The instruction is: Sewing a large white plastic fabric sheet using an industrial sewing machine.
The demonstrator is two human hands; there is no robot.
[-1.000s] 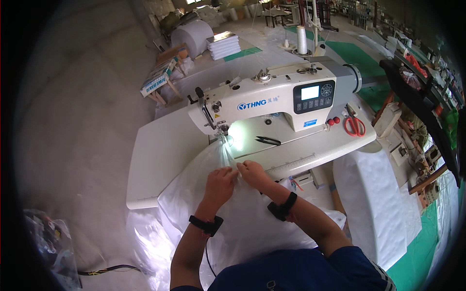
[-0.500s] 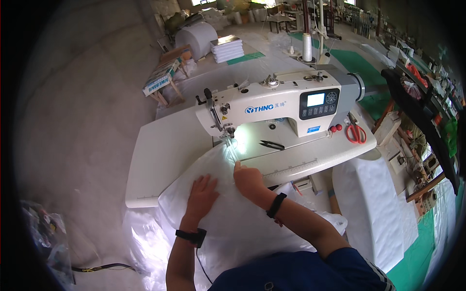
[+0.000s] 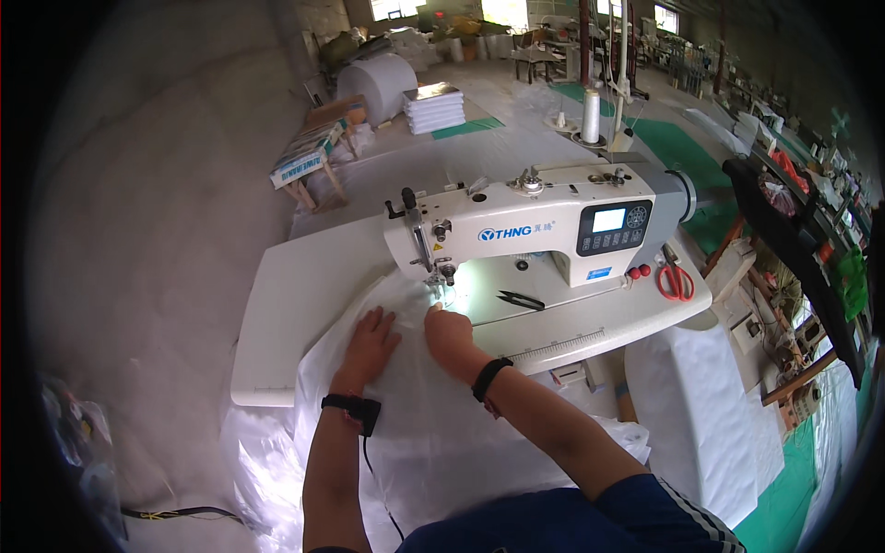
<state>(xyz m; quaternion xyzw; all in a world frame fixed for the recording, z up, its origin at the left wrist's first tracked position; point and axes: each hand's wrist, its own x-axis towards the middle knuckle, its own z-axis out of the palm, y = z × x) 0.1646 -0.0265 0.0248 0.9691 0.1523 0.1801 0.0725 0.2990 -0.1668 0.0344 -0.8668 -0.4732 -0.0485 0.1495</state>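
Note:
A white sewing machine (image 3: 516, 221) stands on a pale table, its light shining at the needle and presser foot (image 3: 441, 284). A thin white sheet (image 3: 396, 415), slightly see-through, lies under the foot, spreads over the table's near side and hangs toward me. My left hand (image 3: 371, 346) rests flat on the sheet, left of the needle, fingers spread. Close in front of the foot, my right hand (image 3: 450, 339) is closed, pinching the sheet's edge. Its fingertips are partly hidden.
Black thread snips (image 3: 522, 300) and red-handled scissors (image 3: 675, 282) lie on the table (image 3: 277, 313), right of the needle. A white thread cone (image 3: 590, 117) stands behind the machine. More white material (image 3: 691, 405) hangs at the right. A large white roll (image 3: 378, 85) sits at the back left.
My right hand has moved up close to the presser foot, and my left hand has slid forward too. The sheet has gone farther under the foot. The view has shifted slightly.

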